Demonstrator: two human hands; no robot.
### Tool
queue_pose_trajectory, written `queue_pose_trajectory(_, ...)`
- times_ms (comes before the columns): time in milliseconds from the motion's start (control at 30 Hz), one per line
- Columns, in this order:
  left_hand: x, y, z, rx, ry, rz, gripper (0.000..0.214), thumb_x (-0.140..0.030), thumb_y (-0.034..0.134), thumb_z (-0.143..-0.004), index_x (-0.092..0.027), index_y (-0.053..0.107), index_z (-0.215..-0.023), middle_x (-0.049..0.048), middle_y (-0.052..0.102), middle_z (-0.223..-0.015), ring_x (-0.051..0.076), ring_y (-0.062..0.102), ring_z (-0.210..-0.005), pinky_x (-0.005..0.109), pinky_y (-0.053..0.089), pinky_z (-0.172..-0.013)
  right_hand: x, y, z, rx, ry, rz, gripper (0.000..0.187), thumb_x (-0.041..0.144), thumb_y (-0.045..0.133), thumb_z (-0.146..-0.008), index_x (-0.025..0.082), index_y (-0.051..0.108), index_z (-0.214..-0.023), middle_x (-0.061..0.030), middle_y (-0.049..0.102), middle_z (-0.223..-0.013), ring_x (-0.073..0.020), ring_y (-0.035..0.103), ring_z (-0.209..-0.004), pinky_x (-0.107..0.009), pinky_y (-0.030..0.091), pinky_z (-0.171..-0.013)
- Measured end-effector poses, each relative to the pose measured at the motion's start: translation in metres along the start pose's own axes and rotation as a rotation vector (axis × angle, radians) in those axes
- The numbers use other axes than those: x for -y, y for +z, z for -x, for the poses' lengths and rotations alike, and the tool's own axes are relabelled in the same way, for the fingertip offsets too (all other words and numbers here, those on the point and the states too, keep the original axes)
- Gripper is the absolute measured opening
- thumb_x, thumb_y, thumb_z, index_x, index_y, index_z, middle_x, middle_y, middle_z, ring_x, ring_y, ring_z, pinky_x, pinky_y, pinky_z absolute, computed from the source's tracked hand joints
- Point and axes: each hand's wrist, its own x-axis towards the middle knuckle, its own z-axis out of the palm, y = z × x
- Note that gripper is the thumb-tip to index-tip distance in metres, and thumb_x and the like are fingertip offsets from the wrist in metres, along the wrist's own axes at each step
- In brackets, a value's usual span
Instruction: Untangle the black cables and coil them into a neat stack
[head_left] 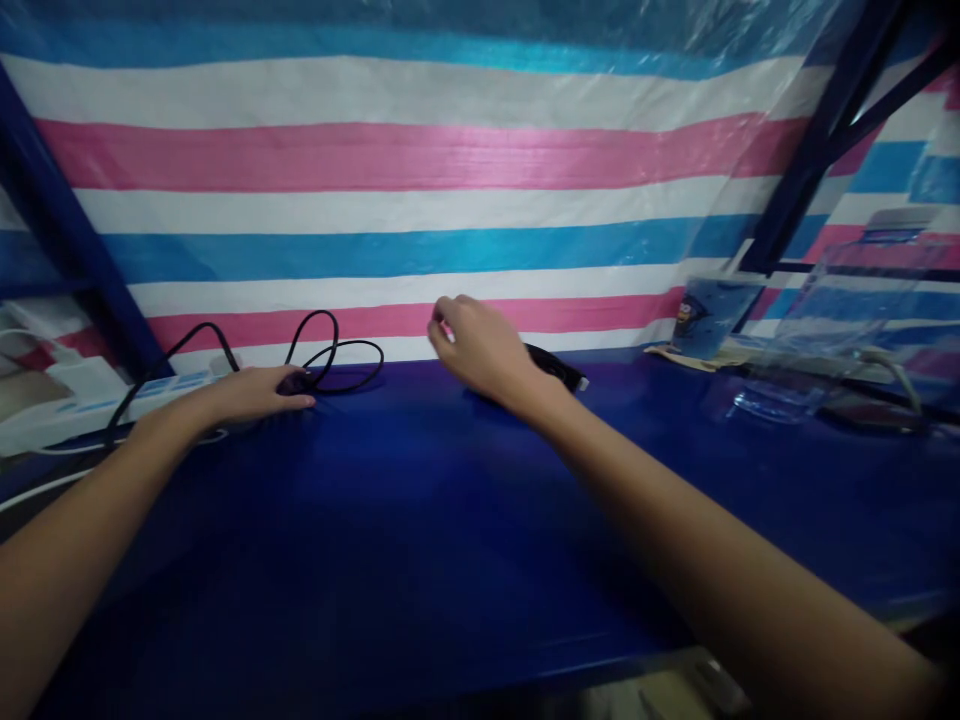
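Note:
My left hand (pixel 259 392) lies palm down on the blue table (pixel 420 520), fingers stretched flat over one end of a black cable (pixel 330 352) that loops behind it. My right hand (pixel 480 348) hovers above the table's back middle, fingers loosely curled and hanging down, holding nothing that I can see. Just behind and right of it lies a black device (pixel 559 368) with a small pale tip. The cable runs left toward a white power strip (pixel 97 400).
A striped pink, white and blue tarp (pixel 420 200) forms the back wall. Dark blue frame posts (pixel 817 140) stand at both sides. At the right sit a clear plastic container (pixel 832 330), a blue packet (pixel 709 315) and a pale cable (pixel 896 375).

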Motion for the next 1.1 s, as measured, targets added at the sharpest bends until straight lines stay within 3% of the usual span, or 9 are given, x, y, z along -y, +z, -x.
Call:
queue_pose_trajectory(133, -0.009, 0.024, -0.012, 0.049, 0.015, -0.086, 0.053, -0.046, 0.051, -0.079, -0.012, 0.058, -0.118, 0.0190, 0.063, -0.122, 0.029, 0.061, -0.105, 0.033, 0.044, -0.084, 0.023, 0.037, -0.002, 0.142, -0.040, -0.070, 0.030, 0.022, 0.036, -0.090, 0.010, 0.061, -0.103, -0.0196, 0.062, -0.104, -0.0276, 0.060, -0.086, -0.037, 0.042, -0.071)
queue_pose_trajectory(333, -0.029, 0.028, -0.016, 0.060, 0.023, -0.152, 0.046, -0.057, 0.040, -0.081, -0.018, 0.060, -0.067, 0.0109, 0.067, -0.074, 0.026, 0.061, -0.070, 0.031, 0.034, -0.057, 0.017, 0.067, 0.018, 0.305, 0.023, -0.205, 0.030, 0.024, 0.041, -0.088, 0.010, 0.061, -0.104, -0.0194, 0.065, -0.105, -0.0296, 0.062, -0.093, -0.041, 0.045, -0.080)
queue_pose_trajectory(433, -0.055, 0.010, -0.001, 0.053, 0.047, -0.027, 0.046, -0.058, 0.045, -0.080, -0.019, 0.052, -0.057, 0.0026, 0.055, -0.054, 0.018, 0.053, -0.055, 0.028, 0.028, -0.052, 0.010, 0.068, 0.022, 0.324, 0.161, -0.413, 0.042, 0.040, 0.040, -0.092, 0.011, 0.053, -0.120, -0.0164, 0.064, -0.109, -0.0239, 0.062, -0.094, -0.036, 0.047, -0.081)
queue_pose_trajectory(567, -0.105, -0.009, 0.022, -0.115, 0.287, 0.164, 0.038, -0.050, 0.050, -0.079, -0.018, 0.052, -0.057, -0.0025, 0.046, -0.051, 0.012, 0.043, -0.052, 0.025, 0.028, -0.053, 0.012, 0.067, 0.021, 0.295, 0.543, -1.063, 0.051, 0.043, 0.054, -0.085, 0.018, 0.044, -0.129, -0.0138, 0.059, -0.116, -0.0200, 0.059, -0.095, -0.031, 0.049, -0.076)
queue_pose_trajectory(700, -0.136, -0.006, 0.036, -0.284, 0.438, 0.220, 0.027, -0.040, 0.051, -0.076, -0.018, 0.053, -0.060, -0.0017, 0.052, -0.055, 0.011, 0.043, -0.053, 0.025, 0.032, -0.056, 0.014, 0.062, 0.018, 0.281, 0.733, -1.218, 0.033, 0.036, 0.035, -0.093, 0.014, 0.046, -0.115, -0.0120, 0.059, -0.098, -0.0145, 0.059, -0.077, -0.025, 0.049, -0.063)
queue_pose_trajectory(833, -0.141, 0.009, 0.040, -0.162, 0.598, 0.238, 0.016, -0.030, 0.053, -0.073, -0.019, 0.051, -0.061, -0.0006, 0.057, -0.062, 0.012, 0.049, -0.059, 0.025, 0.036, -0.060, 0.013, 0.050, 0.016, 0.303, 0.781, -1.342, 0.045, 0.048, 0.016, -0.096, 0.014, 0.046, -0.099, -0.0052, 0.054, -0.075, -0.0119, 0.054, -0.060, -0.023, 0.048, -0.055)
queue_pose_trajectory(933, -0.147, 0.022, 0.043, -0.013, 0.744, 0.200, 0.026, -0.027, 0.053, -0.075, -0.019, 0.041, -0.053, -0.0008, 0.052, -0.057, 0.012, 0.046, -0.057, 0.026, 0.035, -0.058, 0.015, 0.042, 0.018, 0.407, 0.756, -1.466, 0.042, 0.056, 0.038, -0.090, 0.016, 0.049, -0.084, -0.0016, 0.052, -0.064, -0.0107, 0.050, -0.053, -0.021, 0.044, -0.049)
queue_pose_trajectory(1033, -0.157, 0.032, 0.047, 0.029, 0.843, 0.138, 0.037, -0.032, 0.048, -0.083, -0.020, 0.040, -0.049, 0.0008, 0.051, -0.053, 0.014, 0.047, -0.057, 0.029, 0.036, -0.060, 0.018, 0.040, 0.019, 0.599, 0.694, -1.373, 0.027, 0.035, 0.059, -0.084, 0.015, 0.050, -0.068, 0.0018, 0.047, -0.052, -0.0086, 0.041, -0.045, -0.019, 0.035, -0.040)
queue_pose_trajectory(1100, -0.162, 0.032, 0.048, -0.036, 0.827, 0.091, 0.039, -0.040, 0.046, -0.085, -0.022, 0.049, -0.051, 0.0032, 0.057, -0.055, 0.017, 0.052, -0.060, 0.032, 0.039, -0.064, 0.017, 0.041, 0.019, 0.555, 0.631, -1.185, 0.025, 0.023, 0.059, -0.082, 0.015, 0.049, -0.060, 0.0036, 0.041, -0.047, -0.0071, 0.035, -0.042, -0.019, 0.028, -0.038)
